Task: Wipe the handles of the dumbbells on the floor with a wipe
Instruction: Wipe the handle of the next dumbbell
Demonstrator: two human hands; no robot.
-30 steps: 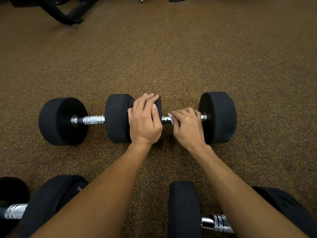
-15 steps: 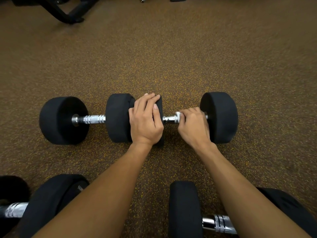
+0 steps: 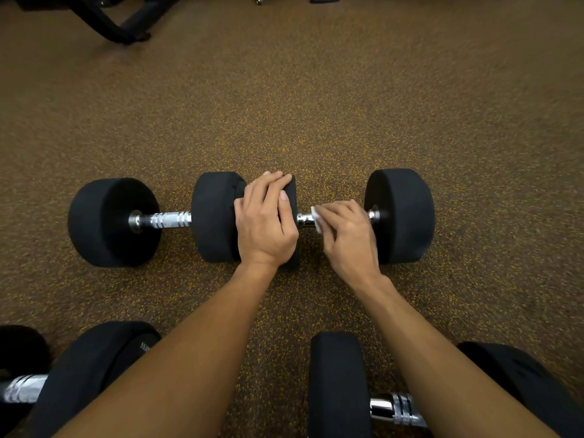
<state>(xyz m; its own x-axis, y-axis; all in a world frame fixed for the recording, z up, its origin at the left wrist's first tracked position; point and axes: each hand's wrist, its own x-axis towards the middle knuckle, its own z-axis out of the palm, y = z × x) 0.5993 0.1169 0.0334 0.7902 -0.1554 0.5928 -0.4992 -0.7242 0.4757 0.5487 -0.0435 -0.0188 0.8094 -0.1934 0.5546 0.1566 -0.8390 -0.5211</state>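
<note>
Floor [image 3: 316, 105] is brown rubber w/ yellow flecks, and there are 4 black dumbbells on it in 2 rows. Far row has the far-left dumbbell [image 3: 113, 221] and the far-right dumbbell [image 3: 399, 216] lying end to end, inner heads right up against each other afaict.

The left hand [image 3: 265, 222] rests on top of the far-right one's inner head, fingers draped over it and pressing down, not wrapped round anything. The right hand [image 3: 350, 238] is curled over that dumbbell's chrome handle [image 3: 304, 219] w/ a white wipe [image 3: 317, 218] pinched under the fingers against the bar. Only a corner of the wipe sticks out, on the side toward the left hand. So the hands are apart, w/ a short bit of bare handle showing btw them.

The far-left handle [image 3: 167, 220] is in plain view. Near row is the near-left dumbbell [image 3: 94, 368] and the near-right dumbbell [image 3: 339, 387] at the bottom edge, partly hidden by the forearms. There's a black equipment frame [image 3: 120, 23] in the top left corner, well away from everything.
</note>
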